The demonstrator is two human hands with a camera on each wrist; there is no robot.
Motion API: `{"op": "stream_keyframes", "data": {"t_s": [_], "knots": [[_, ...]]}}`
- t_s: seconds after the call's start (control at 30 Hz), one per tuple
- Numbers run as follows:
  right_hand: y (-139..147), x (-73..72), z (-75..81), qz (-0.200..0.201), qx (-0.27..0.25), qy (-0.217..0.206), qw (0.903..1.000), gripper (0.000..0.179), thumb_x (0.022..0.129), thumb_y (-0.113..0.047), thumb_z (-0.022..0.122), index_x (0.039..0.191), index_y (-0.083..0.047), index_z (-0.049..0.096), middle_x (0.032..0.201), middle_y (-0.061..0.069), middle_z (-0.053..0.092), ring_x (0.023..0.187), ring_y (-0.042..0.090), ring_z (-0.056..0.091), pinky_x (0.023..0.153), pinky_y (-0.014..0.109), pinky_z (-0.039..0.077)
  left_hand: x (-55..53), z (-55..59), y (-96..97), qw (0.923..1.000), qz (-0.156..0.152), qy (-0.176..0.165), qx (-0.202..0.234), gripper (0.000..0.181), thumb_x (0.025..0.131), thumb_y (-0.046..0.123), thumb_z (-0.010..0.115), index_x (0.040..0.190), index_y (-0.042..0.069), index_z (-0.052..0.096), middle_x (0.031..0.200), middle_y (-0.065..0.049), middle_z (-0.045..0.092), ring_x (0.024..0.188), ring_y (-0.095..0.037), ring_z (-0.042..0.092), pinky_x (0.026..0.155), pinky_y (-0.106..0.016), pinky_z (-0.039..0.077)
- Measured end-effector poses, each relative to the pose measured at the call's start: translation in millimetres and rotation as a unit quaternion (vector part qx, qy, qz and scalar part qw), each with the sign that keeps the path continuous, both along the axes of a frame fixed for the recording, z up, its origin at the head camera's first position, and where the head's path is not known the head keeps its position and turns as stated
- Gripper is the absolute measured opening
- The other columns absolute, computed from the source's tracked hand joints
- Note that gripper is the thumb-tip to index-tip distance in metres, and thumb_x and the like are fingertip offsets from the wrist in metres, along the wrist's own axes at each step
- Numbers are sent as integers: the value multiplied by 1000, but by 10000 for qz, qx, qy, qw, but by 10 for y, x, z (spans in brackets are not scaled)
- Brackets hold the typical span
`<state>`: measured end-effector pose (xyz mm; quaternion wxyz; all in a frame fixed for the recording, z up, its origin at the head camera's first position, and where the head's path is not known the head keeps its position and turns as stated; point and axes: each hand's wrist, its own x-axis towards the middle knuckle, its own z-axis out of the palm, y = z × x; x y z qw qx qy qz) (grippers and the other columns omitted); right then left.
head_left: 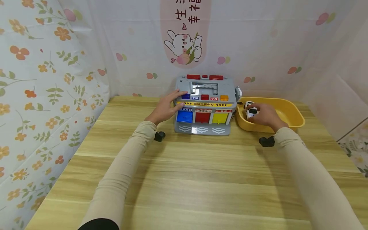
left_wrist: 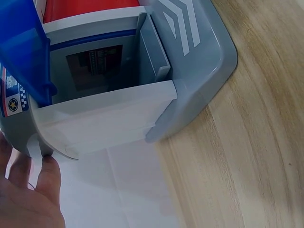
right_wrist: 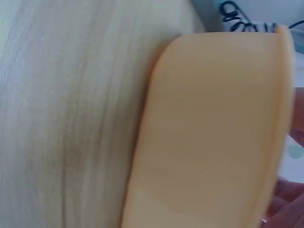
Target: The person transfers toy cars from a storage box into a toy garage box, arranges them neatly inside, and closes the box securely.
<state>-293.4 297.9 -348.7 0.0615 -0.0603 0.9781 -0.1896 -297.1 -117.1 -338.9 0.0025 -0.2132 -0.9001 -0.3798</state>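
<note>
A grey toy garage (head_left: 205, 92) stands at the back of the table, with blue, red and yellow doors along its front. My left hand (head_left: 166, 107) rests on its left front corner, fingers on the roof and thumb on the front edge. In the left wrist view, the blue door (left_wrist: 23, 45) is swung up, and the compartment (left_wrist: 95, 69) behind it shows. My right hand (head_left: 265, 115) pinches a white toy car (head_left: 251, 109) with black parts at the left end of a yellow basin (head_left: 297, 119). In the right wrist view the basin's wall (right_wrist: 209, 128) hides most of that hand.
A white part (head_left: 238, 93) sticks out from the garage's right side, and a coiled black cord (right_wrist: 232, 14) lies between garage and basin. Behind them hangs a printed cloth (head_left: 129, 41). Wooden tabletop (head_left: 198, 179) stretches across the front.
</note>
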Motion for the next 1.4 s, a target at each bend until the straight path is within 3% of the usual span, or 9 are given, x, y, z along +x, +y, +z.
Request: {"op": "stream_keyframes", "data": {"t_s": [0.2, 0.3, 0.4, 0.5, 0.9, 1.13, 1.4], "knots": [[16, 94, 95, 22, -175, 208, 9996, 56, 86, -24, 78, 137, -9, 60, 137, 35, 52, 122, 50, 46, 97, 63, 42, 6, 6, 10, 10000, -55, 8, 35, 52, 102, 35, 58, 151, 36, 43, 168, -5, 24, 157, -29, 20, 124, -58, 24], [20, 147, 106, 6, -287, 403, 9988, 56, 84, -24, 80, 135, -10, 62, 130, 33, 58, 106, 44, 54, 80, 49, 48, 5, 7, 9, 10000, -58, 51, 31, 51, 102, 35, 58, 151, 36, 44, 168, -6, 24, 157, -30, 20, 124, -59, 24], [20, 214, 106, -18, -451, 551, 9975, 56, 83, -24, 81, 134, -12, 63, 120, 30, 64, 85, 34, 60, 63, 35, 46, 5, 7, 11, 10000, -59, 57, 39, 51, 102, 33, 58, 151, 35, 44, 168, -6, 24, 157, -30, 21, 124, -59, 23], [3, 287, 114, -38, -601, 680, 9959, 55, 83, -23, 81, 134, -12, 64, 118, 28, 65, 76, 29, 62, 58, 30, 45, 1, 6, 6, 10000, -59, 78, 12, 51, 102, 34, 58, 151, 36, 44, 168, -6, 25, 157, -30, 21, 124, -60, 23], [-185, 639, 231, 136, -673, 1038, 9922, 52, 83, -19, 82, 132, -14, 66, 123, 28, 55, 98, 43, 60, 74, 36, 45, -19, -19, -5, 9998, -141, 156, 48, 51, 102, 34, 57, 151, 35, 43, 168, -7, 24, 157, -29, 20, 124, -60, 23], [-323, 870, 283, 188, -699, 1124, 9910, 52, 81, -17, 83, 130, -15, 67, 126, 27, 54, 98, 39, 60, 74, 35, 44, -18, -11, -15, 9998, -159, 132, -6, 52, 102, 39, 57, 152, 37, 42, 168, -4, 24, 158, -26, 18, 124, -59, 24], [-502, 1022, 196, 639, -600, 1146, 9895, 53, 76, -13, 86, 126, -14, 70, 114, 24, 59, 91, 35, 59, 72, 33, 42, -36, -27, -21, 9996, -205, 212, -26, 52, 102, 39, 56, 152, 35, 42, 167, -3, 27, 158, -23, 17, 125, -57, 23]]}}
